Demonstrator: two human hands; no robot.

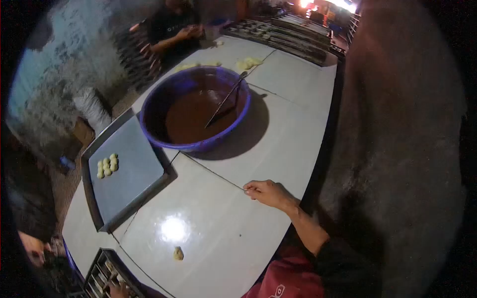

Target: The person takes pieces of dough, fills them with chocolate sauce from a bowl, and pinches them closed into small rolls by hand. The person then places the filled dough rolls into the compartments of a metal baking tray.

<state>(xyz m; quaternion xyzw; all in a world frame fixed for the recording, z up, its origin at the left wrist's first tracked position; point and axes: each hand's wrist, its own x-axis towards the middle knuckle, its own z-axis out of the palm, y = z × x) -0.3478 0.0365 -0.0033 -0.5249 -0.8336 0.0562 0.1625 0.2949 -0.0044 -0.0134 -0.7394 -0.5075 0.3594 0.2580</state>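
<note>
My right hand [266,193] is held over the white tabletop, thumb and fingers pinched together, and anything between them is too small to make out. A small lump of dough [178,254] lies on the table below a bright light reflection. At the bottom left, a hand [118,290] reaches into a dark slatted crate [102,258] holding pale pieces; whether it is my left hand or another person's, I cannot tell. Several dough balls [107,165] sit close together on a grey metal tray [129,149]. Beside that tray stands a purple basin [198,145] of brown liquid, with a long-handled utensil [226,99] leaning inside.
Behind the basin, a person [174,32] in a dark shirt has both hands raised near the table. Yellowish dough pieces [248,63] lie at the far side. Long dark trays [283,37] line the table's far end, with a bright glow beyond. Another person [35,248] shows partly at the left.
</note>
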